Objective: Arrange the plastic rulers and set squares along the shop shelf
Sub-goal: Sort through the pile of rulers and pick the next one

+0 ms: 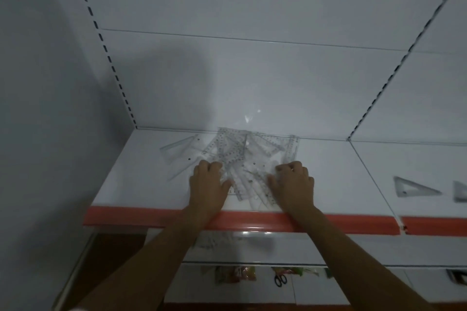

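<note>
A white shelf with a red front strip carries a loose pile of clear rulers and set squares near its back wall. The left hand and right hand rest on the pile's near edge, fingers curled down onto the plastic; whether they pinch any piece is unclear. A lone set square lies well apart, right.

White shelf, orange-red front strip. Heap of clear rulers and set squares against the back panel (overlapping, count unreadable). Left of the heap, just beside it: one set square flat. Well right of the heap, past the shelf joint: another set square flat.
</note>
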`<move>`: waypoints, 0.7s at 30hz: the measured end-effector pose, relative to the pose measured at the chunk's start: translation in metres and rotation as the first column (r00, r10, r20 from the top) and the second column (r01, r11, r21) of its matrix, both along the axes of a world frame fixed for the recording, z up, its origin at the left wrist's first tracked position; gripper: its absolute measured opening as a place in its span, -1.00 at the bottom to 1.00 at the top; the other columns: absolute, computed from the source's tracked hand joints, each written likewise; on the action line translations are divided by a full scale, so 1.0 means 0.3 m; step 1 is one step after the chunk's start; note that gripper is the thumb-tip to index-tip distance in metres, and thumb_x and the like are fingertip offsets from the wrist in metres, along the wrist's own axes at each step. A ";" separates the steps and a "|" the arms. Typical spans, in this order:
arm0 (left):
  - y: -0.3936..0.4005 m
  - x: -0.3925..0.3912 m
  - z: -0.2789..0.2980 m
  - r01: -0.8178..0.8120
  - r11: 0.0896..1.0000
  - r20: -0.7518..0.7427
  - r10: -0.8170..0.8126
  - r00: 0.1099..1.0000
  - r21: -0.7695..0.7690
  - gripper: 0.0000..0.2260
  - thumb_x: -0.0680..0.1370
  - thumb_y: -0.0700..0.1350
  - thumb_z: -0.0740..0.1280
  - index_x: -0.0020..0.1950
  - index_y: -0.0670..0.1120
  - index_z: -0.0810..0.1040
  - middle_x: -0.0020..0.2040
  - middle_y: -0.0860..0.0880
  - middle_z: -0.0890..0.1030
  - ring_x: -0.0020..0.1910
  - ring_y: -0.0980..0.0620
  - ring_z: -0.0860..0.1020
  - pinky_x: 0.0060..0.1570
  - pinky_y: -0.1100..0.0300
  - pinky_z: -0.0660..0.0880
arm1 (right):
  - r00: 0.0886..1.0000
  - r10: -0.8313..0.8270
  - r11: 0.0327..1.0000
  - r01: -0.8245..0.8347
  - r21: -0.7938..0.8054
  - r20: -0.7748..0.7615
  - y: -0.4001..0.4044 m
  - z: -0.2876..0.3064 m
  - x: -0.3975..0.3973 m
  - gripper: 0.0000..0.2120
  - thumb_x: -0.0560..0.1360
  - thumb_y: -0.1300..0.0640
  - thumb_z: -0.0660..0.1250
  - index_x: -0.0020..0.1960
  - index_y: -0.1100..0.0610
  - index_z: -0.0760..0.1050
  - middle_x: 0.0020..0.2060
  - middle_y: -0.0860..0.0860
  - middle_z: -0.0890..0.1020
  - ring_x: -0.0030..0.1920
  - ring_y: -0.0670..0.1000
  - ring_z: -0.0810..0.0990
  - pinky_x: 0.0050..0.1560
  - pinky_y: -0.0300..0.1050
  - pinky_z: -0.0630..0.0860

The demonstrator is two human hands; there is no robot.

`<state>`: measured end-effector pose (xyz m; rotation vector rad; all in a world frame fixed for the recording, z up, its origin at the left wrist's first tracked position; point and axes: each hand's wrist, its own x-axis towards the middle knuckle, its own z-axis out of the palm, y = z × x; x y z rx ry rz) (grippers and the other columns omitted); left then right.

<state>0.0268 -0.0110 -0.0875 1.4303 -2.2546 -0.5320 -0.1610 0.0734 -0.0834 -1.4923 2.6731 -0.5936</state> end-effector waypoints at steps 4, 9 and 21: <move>-0.003 0.001 -0.017 -0.014 0.993 -0.009 0.013 1.000 -0.117 -0.72 0.56 -0.08 0.29 0.22 -0.17 0.51 0.10 -0.17 0.48 0.08 -0.14 0.47 0.05 0.00 0.45 | 0.998 -0.040 0.997 0.043 -0.070 0.046 -0.022 -0.021 -0.012 -0.69 0.54 -0.05 0.26 0.18 0.11 0.51 0.12 0.07 0.49 0.13 0.10 0.45 0.09 0.01 0.34; 0.037 -0.017 -0.008 -0.037 0.972 0.065 0.053 0.996 -0.230 -0.58 0.50 0.25 0.23 0.07 -0.09 0.51 -0.01 -0.07 0.49 -0.03 -0.05 0.46 -0.08 0.03 0.44 | 0.985 -0.127 0.966 0.149 -0.213 0.115 -0.017 -0.030 -0.020 -0.90 0.55 0.15 0.23 -0.06 0.17 0.49 -0.12 0.06 0.53 -0.03 0.10 0.47 -0.06 -0.08 0.19; 0.063 -0.094 0.078 -0.170 0.978 0.230 0.139 0.963 0.123 -0.40 0.43 0.35 0.26 0.16 -0.13 0.48 0.12 -0.10 0.49 0.13 -0.09 0.46 0.09 0.01 0.42 | 0.985 0.013 0.879 0.070 -0.471 0.172 0.022 -0.013 0.005 -0.85 0.55 0.23 0.27 -0.14 0.09 0.34 -0.33 0.00 0.50 -0.36 0.03 0.43 -0.11 -0.07 0.29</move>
